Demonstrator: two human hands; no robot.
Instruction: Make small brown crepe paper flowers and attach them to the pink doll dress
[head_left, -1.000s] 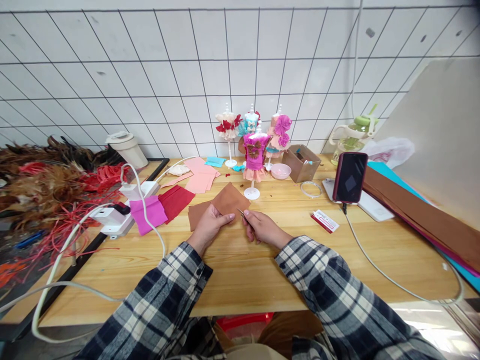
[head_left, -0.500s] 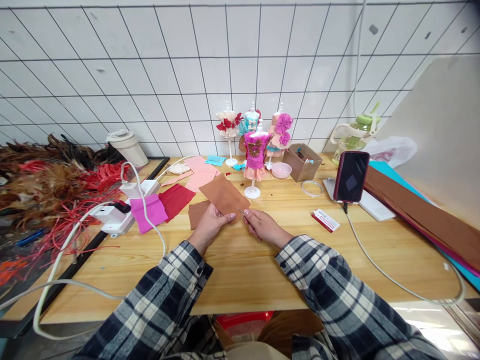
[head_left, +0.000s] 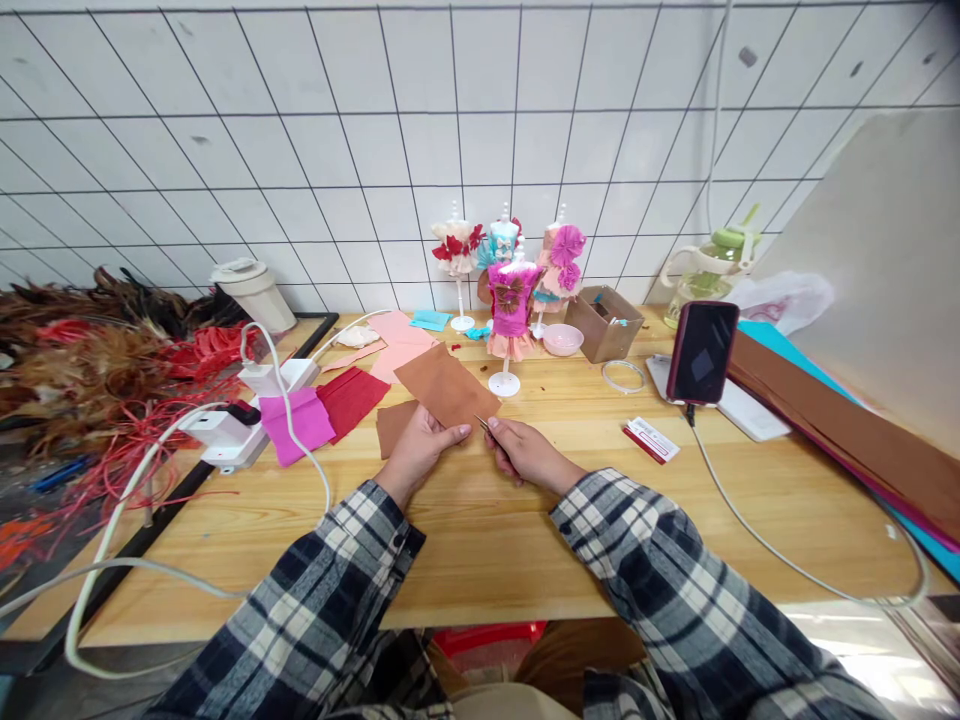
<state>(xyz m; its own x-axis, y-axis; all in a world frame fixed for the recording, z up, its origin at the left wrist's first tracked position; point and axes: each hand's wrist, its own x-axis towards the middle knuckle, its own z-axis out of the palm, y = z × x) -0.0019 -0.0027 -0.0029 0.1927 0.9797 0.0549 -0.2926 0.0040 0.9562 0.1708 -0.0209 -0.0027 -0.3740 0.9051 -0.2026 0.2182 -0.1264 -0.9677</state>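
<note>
My left hand (head_left: 420, 445) pinches a brown crepe paper piece (head_left: 445, 382) between thumb and fingers at its near edge. Just to the right, my right hand (head_left: 529, 452) is closed on a small metal tool (head_left: 481, 422) with thin prongs. The tool's tips touch or overlap the paper's right corner; its handle is hidden in my fingers. Beneath my left hand lies another brown paper piece (head_left: 392, 428). Beyond the held paper stands a miniature dress form (head_left: 511, 305) in a magenta bodice and peach skirt.
Magenta paper (head_left: 294, 428) and red paper (head_left: 352, 402) lie left, beside power strips (head_left: 238, 445) and cables. Feathers (head_left: 90, 370) heap at far left. Behind are more dress forms (head_left: 458, 255), a pink bowl (head_left: 562, 340) and a box (head_left: 604, 330). A phone (head_left: 703, 352) stands right.
The brown paper has shifted very slightly left. The metal tool's prongs show more clearly at the paper's corner; both hands stay in nearly the same place.
</note>
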